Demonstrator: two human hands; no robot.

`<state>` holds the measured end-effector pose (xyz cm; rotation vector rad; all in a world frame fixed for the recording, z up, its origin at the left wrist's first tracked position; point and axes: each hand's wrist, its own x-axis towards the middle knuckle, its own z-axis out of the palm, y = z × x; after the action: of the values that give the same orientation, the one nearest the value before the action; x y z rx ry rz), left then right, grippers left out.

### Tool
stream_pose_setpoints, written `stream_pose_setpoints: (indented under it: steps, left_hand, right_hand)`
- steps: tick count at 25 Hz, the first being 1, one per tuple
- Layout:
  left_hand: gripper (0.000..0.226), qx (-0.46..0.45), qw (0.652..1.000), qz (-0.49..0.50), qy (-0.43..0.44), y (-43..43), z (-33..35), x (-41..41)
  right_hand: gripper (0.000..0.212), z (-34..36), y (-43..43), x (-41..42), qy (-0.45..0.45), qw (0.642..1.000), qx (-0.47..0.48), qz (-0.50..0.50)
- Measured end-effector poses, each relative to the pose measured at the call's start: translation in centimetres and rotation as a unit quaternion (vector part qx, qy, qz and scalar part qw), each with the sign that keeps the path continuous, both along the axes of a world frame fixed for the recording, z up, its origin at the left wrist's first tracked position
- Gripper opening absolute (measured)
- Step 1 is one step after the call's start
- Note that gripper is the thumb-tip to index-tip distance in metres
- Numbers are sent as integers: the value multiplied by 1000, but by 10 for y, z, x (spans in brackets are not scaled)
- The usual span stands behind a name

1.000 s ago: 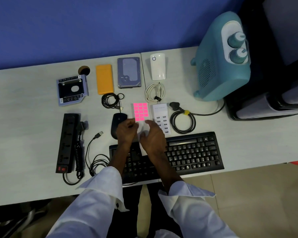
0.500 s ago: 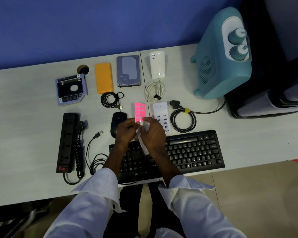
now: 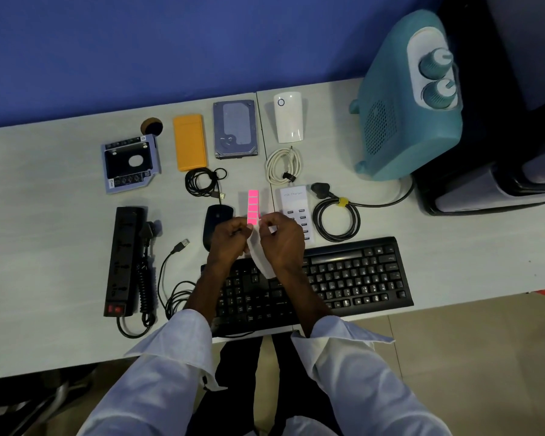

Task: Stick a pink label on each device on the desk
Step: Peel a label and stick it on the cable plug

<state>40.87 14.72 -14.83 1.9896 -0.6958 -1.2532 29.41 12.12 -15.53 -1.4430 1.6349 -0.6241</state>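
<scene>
A sheet of pink labels point(image 3: 253, 206) was held up above the desk point(image 3: 44, 171) between the two hands, just over the far edge of the black keyboard point(image 3: 343, 275). The left hand point(image 3: 228, 239) was closed on the sheet's left edge, its fingers point(image 3: 240, 224) pinched narrowly at the lowest pink label. The right hand point(image 3: 283, 239) was closed on the white backing point(image 3: 260, 256), which curled down between the wrists; its fingers point(image 3: 269, 222) were likewise drawn tight on the paper. A single column of pink squares was seen standing upright above the knuckles.

The devices were laid out in rows on the desk. Along the far row were found a drive caddy point(image 3: 131, 163), whose black tray was seen to hold no drive, an orange case point(image 3: 190, 141), shut, its contents not to be told, a bare hard drive point(image 3: 236, 129) and a white plug-in unit point(image 3: 288, 118). Nearer, a black power strip point(image 3: 123, 259) was placed at the left with a plug and coiled cord beside it, a black mouse point(image 3: 216, 220) lay just left of the left hand, and a white USB charger point(image 3: 294, 204) lay just right of the sheet, partly covered by the right hand. A teal heater point(image 3: 403, 99) stood at the right end. No pink label could be made out on any device.
</scene>
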Motion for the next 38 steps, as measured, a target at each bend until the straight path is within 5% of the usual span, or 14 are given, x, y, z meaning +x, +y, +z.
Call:
stream_pose_setpoints:
  steps: [4, 9, 13, 15, 21, 27, 32, 35, 38]
  left_hand:
    - [16, -11, 998, 19, -59, 4, -4, 0]
    - [28, -153, 942, -39, -297, 7, -1, -8]
    - [7, -136, 986, -46, -85, -2, -10, -31]
    - [8, -146, 986, -51, -66, -5, -15, -38]
    - [18, -185, 969, -91, -135, -25, -7, -62]
    - [81, -78, 950, -108, -282, -62, -18, -99]
    - [83, -61, 942, -112, -310, -76, -29, -102]
    - [70, -121, 963, -88, -222, -75, -33, -91]
    - [71, -90, 987, 51, 125, -72, -28, -71]
  right_hand:
    - [20, -7, -1, -2, -70, 988, 25, -134]
    - [15, -8, 1, -14, -177, 966, 71, -177]
    - [12, -2, 5, -25, -200, 963, 74, -165]
    - [13, -2, 4, -33, -206, 961, 68, -170]
    - [18, -2, -5, -65, -188, 966, 52, -171]
    - [9, 0, -17, -91, -195, 953, 43, -226]
    - [9, -3, -24, -109, -226, 939, 66, -251]
    - [11, 3, -31, -110, -293, 913, 98, -267]
    - [7, 12, -36, -107, -323, 908, 131, -233]
